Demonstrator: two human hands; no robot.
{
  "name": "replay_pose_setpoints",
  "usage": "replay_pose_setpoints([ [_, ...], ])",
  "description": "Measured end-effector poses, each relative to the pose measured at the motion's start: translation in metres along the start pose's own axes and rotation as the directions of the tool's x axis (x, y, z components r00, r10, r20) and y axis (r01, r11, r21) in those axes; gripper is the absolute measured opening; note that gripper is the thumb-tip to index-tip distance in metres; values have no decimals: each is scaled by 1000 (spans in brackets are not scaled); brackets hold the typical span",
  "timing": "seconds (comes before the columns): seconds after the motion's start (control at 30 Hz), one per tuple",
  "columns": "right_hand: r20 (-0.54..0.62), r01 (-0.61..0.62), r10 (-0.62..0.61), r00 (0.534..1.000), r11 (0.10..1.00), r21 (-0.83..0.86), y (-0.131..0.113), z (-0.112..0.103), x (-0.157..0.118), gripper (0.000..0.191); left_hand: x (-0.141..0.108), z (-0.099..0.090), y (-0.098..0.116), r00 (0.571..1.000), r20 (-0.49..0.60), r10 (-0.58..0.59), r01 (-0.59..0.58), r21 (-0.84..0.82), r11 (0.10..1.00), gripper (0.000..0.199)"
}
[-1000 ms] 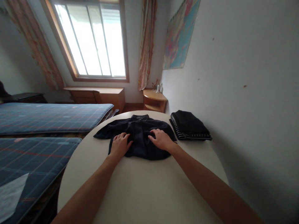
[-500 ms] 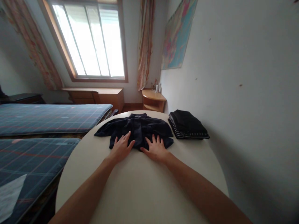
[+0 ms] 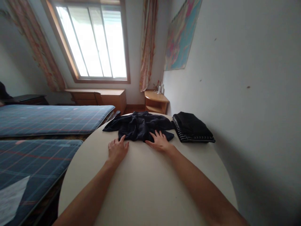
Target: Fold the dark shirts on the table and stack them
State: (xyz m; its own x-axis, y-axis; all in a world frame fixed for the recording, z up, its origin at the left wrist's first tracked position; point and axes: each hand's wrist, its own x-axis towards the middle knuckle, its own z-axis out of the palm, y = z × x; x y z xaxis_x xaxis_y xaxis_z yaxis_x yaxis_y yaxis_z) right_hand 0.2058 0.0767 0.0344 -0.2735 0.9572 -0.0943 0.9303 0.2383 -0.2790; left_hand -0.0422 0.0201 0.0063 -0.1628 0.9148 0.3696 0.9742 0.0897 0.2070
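A dark navy shirt [image 3: 138,124] lies spread and wrinkled near the far edge of the round white table [image 3: 145,182], its sleeves out to both sides. My left hand [image 3: 117,150] is at the shirt's near left corner, fingers apart, the index fingertip at the hem and the other fingers over bare tabletop. Spread over the near right part of the cloth, my right hand [image 3: 158,141] rests with its fingers apart. Neither hand grips the fabric.
A folded stack of black clothes [image 3: 192,127] with a striped edge sits on the table's right, close to the wall [image 3: 254,125]. Two plaid mattresses [image 3: 56,121] are on the left, a paper sheet [image 3: 14,197] on the nearer one. A corner shelf [image 3: 156,97] stands beyond the table.
The shirt has been pushed away toward the table's far edge and is more bunched. My left hand has slid left, mostly off the cloth; my right hand has moved slightly forward.
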Motion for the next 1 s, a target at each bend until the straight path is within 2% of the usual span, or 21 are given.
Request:
replay_pose_setpoints([
  [0.07, 20, 37, -37, 999, 999, 18, 9, -7, -15, 95, 6, 4, -2, 999, -30, -10, 6, -132, 991, 46],
  [0.13, -16, 40, -40, 999, 999, 0, 18, -10, -31, 94, 13, 8, -6, 998, -54, -11, -5, -291, 957, 42],
  [0.27, -188, -42, 32, 982, 998, -45, 33, -9, -55, 82, 25, 9, -15, 994, -108, 7, -53, -428, 902, 42],
  [0.33, -270, -60, 49, 962, 998, -31, 38, -8, -63, 76, 28, 6, -20, 985, -173, 10, -100, -522, 847, 45],
  [0.43, -319, -67, 62, 946, 998, -2, 45, -11, -70, 70, 29, 0, -27, 971, -238, 3, -167, -673, 720, 51],
  [0.57, -305, -177, 177, 936, 984, 29, 53, -16, -75, 65, 25, -12, -31, 959, -285, 11, -215, -699, 682, 53],
  [0.7, -330, -111, 145, 933, 987, 119, 61, -21, -77, 35, 24, -24, -32, 950, -311, -17, -215, -697, 684, 55],
  [0.77, -410, -26, 133, 902, 966, 255, 65, -25, -76, 31, 24, -28, -34, 948, -314, -47, -197, -699, 688, 57],
  [0.9, -602, 200, 183, 777, 835, 513, 74, -34, -72, 36, 26, -34, -43, 926, -349, -145, -152, -696, 701, 63],
  [1.0, -650, 286, 274, 709, 731, 620, 81, -36, -67, 44, 28, -35, -50, 921, -344, -183, -143, -735, 662, 68],
])
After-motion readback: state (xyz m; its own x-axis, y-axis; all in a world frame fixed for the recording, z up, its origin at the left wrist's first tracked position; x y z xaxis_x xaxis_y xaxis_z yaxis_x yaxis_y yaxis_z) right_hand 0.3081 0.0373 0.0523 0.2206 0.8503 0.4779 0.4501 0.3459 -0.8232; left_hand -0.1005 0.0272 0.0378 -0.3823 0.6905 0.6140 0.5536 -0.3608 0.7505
